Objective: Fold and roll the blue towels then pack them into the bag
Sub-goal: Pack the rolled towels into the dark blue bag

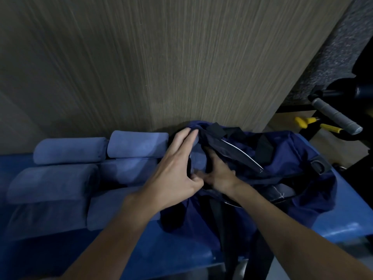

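Left hand (177,170): grips the mouth rim of the navy fabric duffel bag (282,158). Right hand (219,175): reaches inside the bag against a rolled blue towel (198,161); finger posture blurred, cannot tell. Six rolled blue terry towels (54,181): just left, on the blue padded table (165,249). Behind: wood-grain wall panel (161,57).

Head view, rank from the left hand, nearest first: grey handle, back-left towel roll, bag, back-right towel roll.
1. Bag: the left hand holds its rim.
2. Back-right towel roll: just left of the hand.
3. Back-left towel roll: further left.
4. Grey handle: far right, beyond the bag.
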